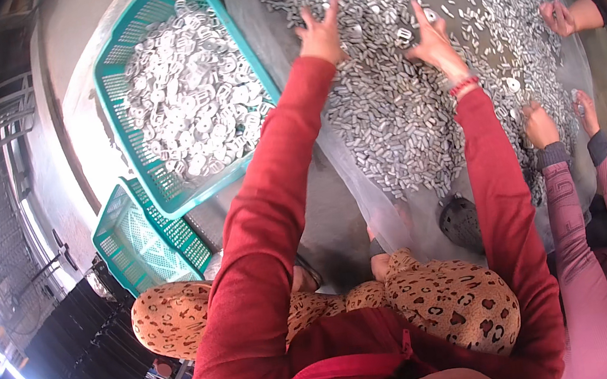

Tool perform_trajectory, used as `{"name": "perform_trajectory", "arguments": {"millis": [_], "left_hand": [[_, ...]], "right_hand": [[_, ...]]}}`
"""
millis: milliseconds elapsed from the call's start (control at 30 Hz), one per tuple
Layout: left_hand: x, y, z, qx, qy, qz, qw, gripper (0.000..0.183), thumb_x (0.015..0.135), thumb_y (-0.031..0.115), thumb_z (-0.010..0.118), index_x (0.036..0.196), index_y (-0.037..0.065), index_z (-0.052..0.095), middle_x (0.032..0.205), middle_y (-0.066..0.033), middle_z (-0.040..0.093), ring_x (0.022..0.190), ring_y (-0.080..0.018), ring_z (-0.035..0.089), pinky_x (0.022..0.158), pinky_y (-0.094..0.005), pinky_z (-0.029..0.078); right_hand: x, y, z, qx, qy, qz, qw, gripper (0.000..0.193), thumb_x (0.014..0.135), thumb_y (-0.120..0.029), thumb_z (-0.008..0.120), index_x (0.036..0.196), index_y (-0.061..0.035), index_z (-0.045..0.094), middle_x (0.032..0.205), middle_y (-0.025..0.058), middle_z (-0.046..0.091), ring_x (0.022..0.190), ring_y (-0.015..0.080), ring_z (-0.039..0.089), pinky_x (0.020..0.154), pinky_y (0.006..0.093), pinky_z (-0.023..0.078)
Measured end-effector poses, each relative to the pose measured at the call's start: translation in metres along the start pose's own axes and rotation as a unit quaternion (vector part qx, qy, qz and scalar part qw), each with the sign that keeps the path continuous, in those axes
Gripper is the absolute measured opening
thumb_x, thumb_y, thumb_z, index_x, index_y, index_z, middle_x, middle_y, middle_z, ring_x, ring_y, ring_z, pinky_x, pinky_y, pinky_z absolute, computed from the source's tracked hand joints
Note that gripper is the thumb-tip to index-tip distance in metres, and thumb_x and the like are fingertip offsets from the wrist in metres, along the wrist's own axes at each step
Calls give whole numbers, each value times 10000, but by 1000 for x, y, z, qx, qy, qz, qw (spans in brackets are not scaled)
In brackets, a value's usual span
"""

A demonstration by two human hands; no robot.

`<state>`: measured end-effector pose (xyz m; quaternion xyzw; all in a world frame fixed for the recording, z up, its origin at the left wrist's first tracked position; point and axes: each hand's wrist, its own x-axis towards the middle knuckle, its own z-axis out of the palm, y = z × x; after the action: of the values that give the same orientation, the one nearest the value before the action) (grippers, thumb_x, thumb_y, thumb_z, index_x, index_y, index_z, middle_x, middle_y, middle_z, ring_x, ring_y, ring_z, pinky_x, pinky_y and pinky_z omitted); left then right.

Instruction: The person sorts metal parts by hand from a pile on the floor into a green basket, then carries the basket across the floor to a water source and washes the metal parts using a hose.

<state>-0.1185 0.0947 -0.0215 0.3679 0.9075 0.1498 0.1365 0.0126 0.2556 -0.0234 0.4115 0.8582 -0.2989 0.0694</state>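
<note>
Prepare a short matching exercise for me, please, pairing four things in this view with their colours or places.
1. Bracelet
2. Small grey pieces
3. Larger basket
4. Patterned cloth over the legs

A. Spread loose over the plastic sheet
B. Tan with dark spots
C. Red, around the right wrist
D. Teal, holding pale pieces

Pairs: 1-C, 2-A, 3-D, 4-B

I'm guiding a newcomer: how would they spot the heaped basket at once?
Look just left of the sheet strewn with small grey pieces. A large teal basket stands there. Its heap of pale rings and buckles sets it apart from the bare teal basketwork pictured below.
</note>
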Motion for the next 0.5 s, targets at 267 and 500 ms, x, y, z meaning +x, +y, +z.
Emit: {"name": "perform_trajectory", "arguments": {"millis": [267,500], "left_hand": [[34,-2,35,-90,-27,92,991,988,384,208,857,1252,222,386,1190,-213,400,1119,-377,412,925,-438,377],[-53,41,40,-396,-221,94,886,703,581,162,787,1188,74,444,1065,-152,530,933,-252,560,799,-329,478]], "right_hand": [[11,3,24,80,5,-275,958,818,581,10,618,1318,-52,269,1227,232,361,1137,380,386,952,374,352],[-72,55,15,254,-109,-185,943,745,619,-19,650,1279,8,306,994,145,563,909,249,559,794,306,445]]}}
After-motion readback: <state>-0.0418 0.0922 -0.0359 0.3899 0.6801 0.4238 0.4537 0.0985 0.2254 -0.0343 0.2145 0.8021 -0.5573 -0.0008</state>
